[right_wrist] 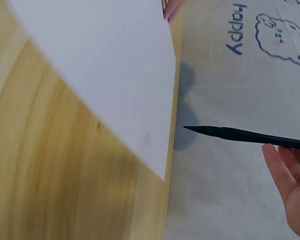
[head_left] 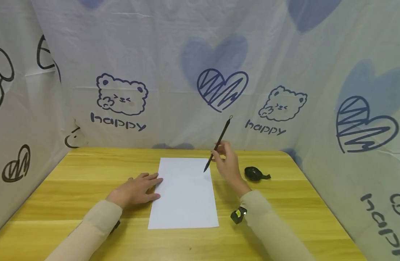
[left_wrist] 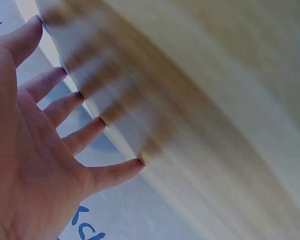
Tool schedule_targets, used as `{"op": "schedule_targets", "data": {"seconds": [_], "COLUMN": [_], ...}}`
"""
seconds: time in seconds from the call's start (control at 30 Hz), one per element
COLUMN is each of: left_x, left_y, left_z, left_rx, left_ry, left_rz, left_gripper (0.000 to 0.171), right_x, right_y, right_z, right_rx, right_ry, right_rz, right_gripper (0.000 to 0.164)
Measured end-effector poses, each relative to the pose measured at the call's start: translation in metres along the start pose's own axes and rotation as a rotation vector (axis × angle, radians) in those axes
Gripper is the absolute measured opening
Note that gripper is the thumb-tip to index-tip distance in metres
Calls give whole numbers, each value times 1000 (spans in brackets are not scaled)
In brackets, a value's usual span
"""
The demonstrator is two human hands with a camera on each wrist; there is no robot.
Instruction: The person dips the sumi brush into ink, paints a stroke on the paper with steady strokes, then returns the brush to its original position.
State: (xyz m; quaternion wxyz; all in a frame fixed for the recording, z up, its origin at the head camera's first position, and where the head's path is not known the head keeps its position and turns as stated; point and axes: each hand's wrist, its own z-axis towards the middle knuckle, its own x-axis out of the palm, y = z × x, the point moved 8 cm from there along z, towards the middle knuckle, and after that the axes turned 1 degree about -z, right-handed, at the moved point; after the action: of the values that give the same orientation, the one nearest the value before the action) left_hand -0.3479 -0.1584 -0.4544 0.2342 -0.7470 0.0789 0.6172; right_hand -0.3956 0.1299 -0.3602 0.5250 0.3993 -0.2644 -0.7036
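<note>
Centre: white sheet (head_left: 183,206) on the desk (head_left: 314,217); left hand (head_left: 137,191), fingers apart, rests on the sheet's left edge. Beyond, right of centre, right hand (head_left: 228,164) pinches the brush (head_left: 221,137), tip raised. Advisable: sheet pinned flat, brush nearer upright.

A black brush (head_left: 222,133) with a looped end slants tip-down, right of the head view's centre, near a white rectangular sheet (head_left: 184,201) lying lower centre.

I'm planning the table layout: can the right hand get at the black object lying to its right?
Probably yes: the black object lies close by on the table, with nothing visible between it and the right hand, though its fingers hold the brush.
</note>
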Motion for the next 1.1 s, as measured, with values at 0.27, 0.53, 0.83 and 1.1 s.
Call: {"op": "schedule_targets", "data": {"seconds": [0.27,0.53,0.83,1.1], "left_x": [1,2,3,2], "left_y": [-2,-3,0,0], "left_z": [-2,-2,0,3], "left_rx": [7,9,-14,-33], "left_ry": [4,4,1,10], "left_rz": [-11,0,12,17], "left_gripper": [71,71,70,71], "right_x": [26,45,66,81], "right_y": [37,47,39,14], "right_z": [-8,-11,-10,-5], "right_rx": [-41,9,24,29], "right_ry": [66,94,128,147], "right_rz": [60,159,188,185], "right_gripper": [21,22,21,21]}}
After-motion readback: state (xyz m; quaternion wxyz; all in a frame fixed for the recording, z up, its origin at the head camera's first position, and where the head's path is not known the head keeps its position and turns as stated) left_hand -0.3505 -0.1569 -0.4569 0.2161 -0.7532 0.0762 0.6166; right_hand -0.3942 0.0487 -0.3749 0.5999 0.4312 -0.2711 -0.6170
